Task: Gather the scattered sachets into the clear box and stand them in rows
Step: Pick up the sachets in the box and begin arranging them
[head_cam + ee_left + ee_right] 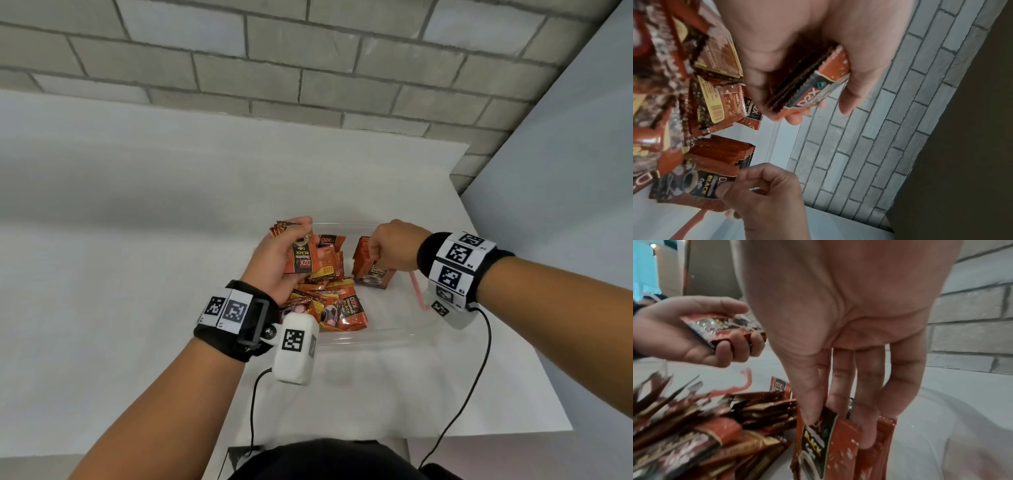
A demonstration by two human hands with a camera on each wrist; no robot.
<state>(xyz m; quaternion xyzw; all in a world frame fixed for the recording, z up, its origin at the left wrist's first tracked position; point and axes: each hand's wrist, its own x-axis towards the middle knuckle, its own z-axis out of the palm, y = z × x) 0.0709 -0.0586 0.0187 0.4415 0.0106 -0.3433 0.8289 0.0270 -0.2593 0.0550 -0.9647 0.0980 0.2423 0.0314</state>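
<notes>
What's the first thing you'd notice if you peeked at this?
Probably the heap of orange-and-black sachets lying jumbled on the left side of the clear box. Then the two hands over it: the left hand grips a small stack of sachets above the heap, and the right hand pinches an upright row on the box's right side.

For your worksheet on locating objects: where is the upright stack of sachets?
In the head view, the upright stack of sachets stands in the clear box's right half, held by the right hand, beside the loose pile.
</notes>
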